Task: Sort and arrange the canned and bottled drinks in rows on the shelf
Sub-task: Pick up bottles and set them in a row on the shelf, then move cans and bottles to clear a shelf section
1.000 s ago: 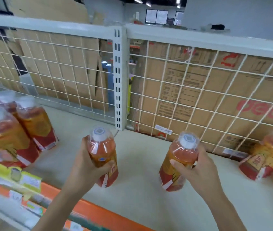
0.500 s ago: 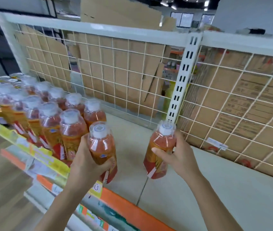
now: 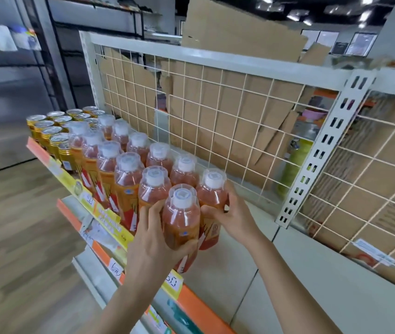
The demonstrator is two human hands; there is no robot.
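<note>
As fingers point(image 3: 154, 209) curl, left hand point(image 3: 153, 244) and right hand point(image 3: 236, 219) grip bottles point(image 3: 182, 218).

We see a wood-look floor point(image 3: 10, 225) at the lower left. Along the back of the shelf point(image 3: 300, 273), a white wire grid point(image 3: 218, 112) fronts cardboard point(image 3: 235, 34). Ceiling lights point(image 3: 293, 14) glow at the upper right.

Shop: shelf point(image 3: 252, 268) w/ price tags point(image 3: 172, 282), rows of bottles point(image 3: 128, 186) & cans point(image 3: 54, 138).

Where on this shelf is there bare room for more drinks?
Free: cream shelf board right of the plastic orange-drink bottles gripped by left hand and right hand, back to the white wire grid. Crowded: leftward, bottle rows and gold cans.
</note>
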